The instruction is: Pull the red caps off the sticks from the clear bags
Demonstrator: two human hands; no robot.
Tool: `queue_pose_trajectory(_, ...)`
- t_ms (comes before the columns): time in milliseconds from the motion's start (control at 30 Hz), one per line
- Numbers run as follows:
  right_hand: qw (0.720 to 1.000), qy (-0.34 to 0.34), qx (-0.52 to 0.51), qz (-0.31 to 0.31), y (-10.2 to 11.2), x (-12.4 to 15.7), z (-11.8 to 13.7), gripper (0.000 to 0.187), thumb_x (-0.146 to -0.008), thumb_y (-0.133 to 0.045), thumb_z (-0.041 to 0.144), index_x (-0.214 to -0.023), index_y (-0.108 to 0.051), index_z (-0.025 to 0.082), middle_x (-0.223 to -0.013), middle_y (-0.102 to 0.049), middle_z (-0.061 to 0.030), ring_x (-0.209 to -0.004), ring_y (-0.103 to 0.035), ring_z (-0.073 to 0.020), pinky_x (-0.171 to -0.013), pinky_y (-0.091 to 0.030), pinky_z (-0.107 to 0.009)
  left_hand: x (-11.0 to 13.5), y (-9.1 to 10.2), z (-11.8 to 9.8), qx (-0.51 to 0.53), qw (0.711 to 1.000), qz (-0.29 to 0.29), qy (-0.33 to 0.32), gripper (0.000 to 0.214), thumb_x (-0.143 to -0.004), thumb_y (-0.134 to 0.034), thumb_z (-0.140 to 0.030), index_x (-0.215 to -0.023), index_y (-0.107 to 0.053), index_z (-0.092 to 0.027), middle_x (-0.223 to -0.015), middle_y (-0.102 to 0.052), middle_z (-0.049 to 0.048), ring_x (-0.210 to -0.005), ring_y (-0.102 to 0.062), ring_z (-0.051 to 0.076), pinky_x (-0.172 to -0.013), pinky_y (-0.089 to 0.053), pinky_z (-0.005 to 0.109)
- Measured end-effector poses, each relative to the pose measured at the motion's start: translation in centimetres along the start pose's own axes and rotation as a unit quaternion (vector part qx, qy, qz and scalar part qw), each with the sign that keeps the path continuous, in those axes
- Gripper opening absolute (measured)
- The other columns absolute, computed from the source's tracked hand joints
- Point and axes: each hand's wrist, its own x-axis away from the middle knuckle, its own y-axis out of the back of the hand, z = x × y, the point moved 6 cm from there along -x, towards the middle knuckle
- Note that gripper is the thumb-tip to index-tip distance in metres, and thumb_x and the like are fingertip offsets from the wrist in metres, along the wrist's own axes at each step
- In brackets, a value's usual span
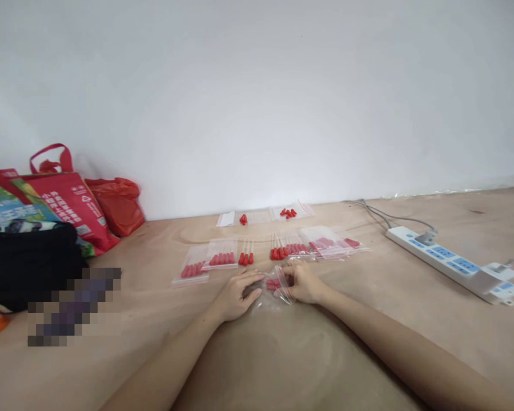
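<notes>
My left hand and my right hand meet over a small clear zip bag lying on the tan surface. Red-tipped pieces show inside it. Left fingers curl on the bag's left side; right fingers pinch its right edge by the red pieces. Beyond the hands lie filled clear bags with red-tipped pieces, loose red-tipped sticks, and a row of them.
A white and blue power strip with a grey cable lies at the right. Red shopping bags and a black bag stand at the left against the white wall. More small bags with red caps lie near the wall.
</notes>
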Motion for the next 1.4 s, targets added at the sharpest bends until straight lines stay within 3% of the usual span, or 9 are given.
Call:
queue_pose_trajectory(233, 1.0, -0.004, -0.016, 0.01, 1.6, 0.2, 0.4, 0.024, -0.059, -0.07, 0.036, -0.07, -0.057, 0.019, -0.07, -0.06, 0.0016, -0.07, -0.052, -0.014, -0.069, -0.032, -0.028, 0.0, 0.1, -0.1, 0.006, 1.0, 0.002, 0.004, 0.034, -0.078, -0.05, -0.027, -0.111, -0.055, -0.019, -0.114, -0.058, 0.0057, -0.111, -0.05, 0.019, -0.1, -0.033, 0.042)
queue_pose_trajectory(400, 0.997, -0.01, -0.055, 0.044, 1.2, 0.4, 0.8, 0.01, -0.064, -0.063, 0.022, -0.063, -0.054, 0.017, -0.061, -0.055, 0.0027, -0.058, -0.048, -0.0098, -0.055, -0.032, -0.021, 0.0, 0.2, -0.1, 0.005, 1.0, 0.001, 0.009, 0.034, -0.078, -0.05, -0.027, -0.111, -0.055, -0.019, -0.115, -0.058, 0.0058, -0.111, -0.05, 0.019, -0.1, -0.033, 0.042)
queue_pose_trajectory(633, 0.974, -0.049, -0.196, 0.106, 2.0, -0.2, -2.1, 0.013, -0.059, -0.058, 0.012, -0.071, -0.054, 0.016, -0.064, -0.055, 0.0036, -0.054, -0.048, -0.0069, -0.05, -0.037, -0.018, 0.0, -0.1, 0.2, 0.001, 1.0, 0.019, 0.023, 0.036, -0.079, -0.048, -0.029, -0.113, -0.054, -0.019, -0.118, -0.056, 0.0058, -0.114, -0.047, 0.019, -0.101, -0.032, 0.04)
queue_pose_trajectory(767, 0.968, -0.063, -0.21, 0.123, 4.6, -0.1, -3.7, 0.014, -0.06, -0.063, 0.022, -0.072, -0.057, 0.016, -0.063, -0.057, 0.0027, -0.053, -0.051, -0.008, -0.049, -0.039, -0.019, 0.0, -0.1, 0.3, 0.003, 1.0, 0.016, 0.02, 0.036, -0.079, -0.048, -0.028, -0.113, -0.054, -0.02, -0.117, -0.056, 0.005, -0.113, -0.047, 0.019, -0.101, -0.032, 0.04)
queue_pose_trajectory(867, 0.961, -0.081, -0.256, 0.07, 7.9, -0.2, -5.0, 0.018, -0.062, -0.064, 0.029, -0.072, -0.058, 0.016, -0.067, -0.062, 0.0002, -0.062, -0.057, -0.0113, -0.058, -0.045, -0.024, 0.1, 0.2, 0.1, -0.006, 1.0, -0.009, 0.006, 0.035, -0.078, -0.049, -0.027, -0.112, -0.055, -0.02, -0.118, -0.056, 0.0057, -0.114, -0.047, 0.02, -0.098, -0.036, 0.04)
queue_pose_trajectory(1033, 0.924, -0.12, -0.301, -0.201, 11.6, -1.2, -6.6, 0.028, -0.063, -0.065, 0.036, -0.081, -0.057, 0.016, -0.071, -0.063, -0.0018, -0.061, -0.058, -0.012, -0.059, -0.047, -0.026, 0.4, 0.6, -0.6, -0.039, 0.995, -0.082, -0.032, 0.028, -0.075, -0.05, -0.022, -0.101, -0.06, -0.018, -0.108, -0.059, 0.0088, -0.103, -0.053, 0.02, -0.09, -0.043, 0.037)
queue_pose_trajectory(1133, 0.912, -0.074, -0.272, -0.3, 9.8, -2.9, -4.9, 0.025, -0.067, -0.062, 0.035, -0.082, -0.057, 0.016, -0.071, -0.062, -0.003, -0.06, -0.059, -0.0131, -0.06, -0.049, -0.028, 0.3, 0.0, -0.6, -0.031, 0.998, -0.048, -0.029, 0.027, -0.079, -0.045, -0.023, -0.1, -0.061, -0.018, -0.104, -0.061, 0.0077, -0.096, -0.057, 0.017, -0.087, -0.046, 0.033)
queue_pose_trajectory(1267, 0.923, 0.091, -0.124, -0.353, 6.4, -5.3, -0.6, 0.014, -0.078, -0.052, 0.026, -0.087, -0.06, 0.019, -0.082, -0.064, -0.0053, -0.075, -0.059, -0.0141, -0.072, -0.048, -0.03, 0.2, -0.7, -0.6, -0.026, 0.999, 0.021, -0.021, 0.034, -0.083, -0.04, -0.024, -0.114, -0.054, -0.019, -0.12, -0.054, 0.0061, -0.114, -0.046, 0.018, -0.097, -0.037, 0.037)
queue_pose_trajectory(1400, 0.934, 0.201, 0.026, -0.293, 2.6, -6.7, 1.4, 0.021, -0.085, -0.041, 0.017, -0.09, -0.061, 0.019, -0.087, -0.063, -0.0076, -0.083, -0.055, -0.015, -0.076, -0.046, -0.029, 0.2, -0.7, -0.8, -0.017, 0.999, 0.046, -0.015, 0.036, -0.084, -0.04, -0.026, -0.118, -0.05, -0.022, -0.127, -0.048, 0.0043, -0.119, -0.04, 0.019, -0.101, -0.033, 0.041)
